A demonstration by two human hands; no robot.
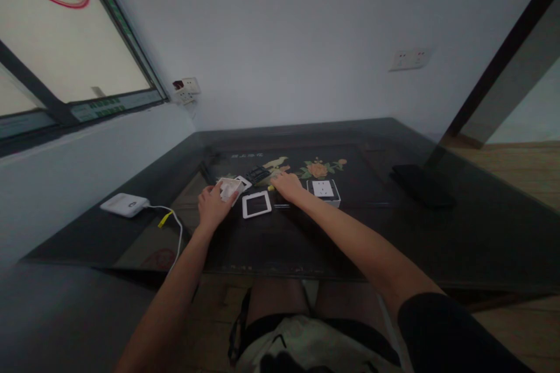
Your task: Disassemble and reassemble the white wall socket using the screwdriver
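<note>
My left hand [210, 205] is closed around a white open plastic box [230, 186] that looks like a socket housing, thumb on its near side. Reaching to the middle of the table, my right hand [287, 184] has its fingers bent together; what lies in them is too small to tell. A small yellow piece [271, 187] sits by its fingertips. Between the hands lies a white square frame [244, 207]. Behind it are a black slotted piece [257, 173] and another white part [243, 182], partly hidden by the box. A white wall socket [322, 189] in a box stands right of my right hand.
The dark glossy table [350, 245] carries a painted bird and flowers. At left lies a white device [125, 204] with a white cable [180, 227] and yellow tag. A black flat object [422, 185] lies at right. The wall behind has sockets [410, 59].
</note>
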